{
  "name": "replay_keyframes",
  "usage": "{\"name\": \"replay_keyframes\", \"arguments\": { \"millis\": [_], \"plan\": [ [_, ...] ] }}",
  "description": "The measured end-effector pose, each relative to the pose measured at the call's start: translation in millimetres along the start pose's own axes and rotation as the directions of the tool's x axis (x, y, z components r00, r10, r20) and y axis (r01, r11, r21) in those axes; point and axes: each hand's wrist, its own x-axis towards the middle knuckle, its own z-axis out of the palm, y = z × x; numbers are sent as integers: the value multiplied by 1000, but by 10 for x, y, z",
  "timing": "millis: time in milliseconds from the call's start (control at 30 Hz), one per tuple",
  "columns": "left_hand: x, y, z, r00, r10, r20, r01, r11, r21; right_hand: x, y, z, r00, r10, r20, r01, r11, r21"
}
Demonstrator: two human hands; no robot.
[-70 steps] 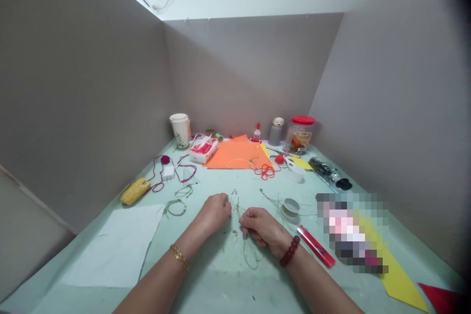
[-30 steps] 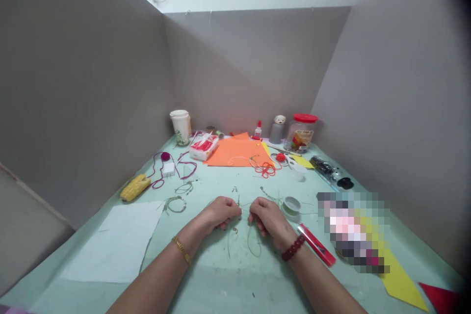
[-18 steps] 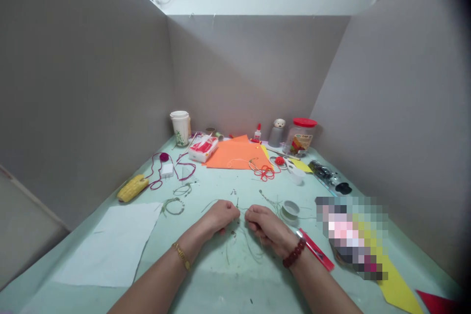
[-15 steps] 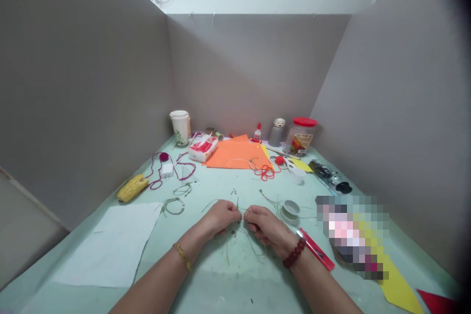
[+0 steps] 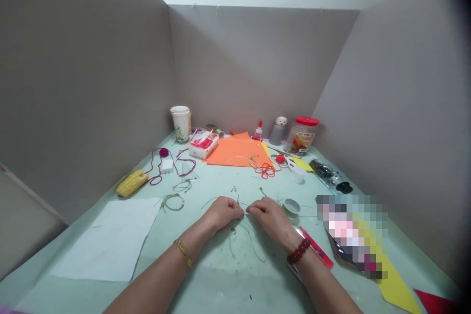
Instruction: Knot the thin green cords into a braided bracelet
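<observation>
From our head camera we look down at our left hand and right hand, which meet near the middle of the pale green table covering. Both hands are clenched in a small pinch on a thin green cord, though the fingers hide the exact grip. The cord's loose strands trail on the covering below and between our hands.

Compared with the frame just before, our right hand lies flatter and reaches further forward, and its wrist sits further right, so the forearm now covers part of the red box cutter. The whole scene also sits slightly higher in view.

A small roll of tape lies just beyond our right hand, and two green cord loops lie to the left. A gold bracelet circles our left wrist and a dark red bead bracelet our right.

Farther off are orange paper, tangled red thread, a tissue packet, a glue bottle and a red-lidded jar. The jar and packet carry printed labels, but their writing is too small to read.
</observation>
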Motion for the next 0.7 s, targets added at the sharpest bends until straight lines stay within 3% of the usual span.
{"name": "replay_keyframes", "arguments": {
  "millis": [100,200,367,533,700],
  "plan": [
    [-13,11,-2,1000,-8,3,8,1000,-5,3,3,36,985,163,64,-172,968,185],
    [-22,14,-5,1000,-8,16,8,1000,-14,-10,-19,99,941,319,115,-337,846,413],
    [-47,56,-25,999,-24,24,24,1000,13,-20,-46,150,918,381,108,-358,679,641],
    [-71,87,-71,992,-48,115,52,998,-28,-27,-8,150,911,350,219,-381,508,773],
    [-82,94,-100,985,-46,164,58,996,-67,-38,-22,159,903,362,231,-388,454,802]
  ]
}}
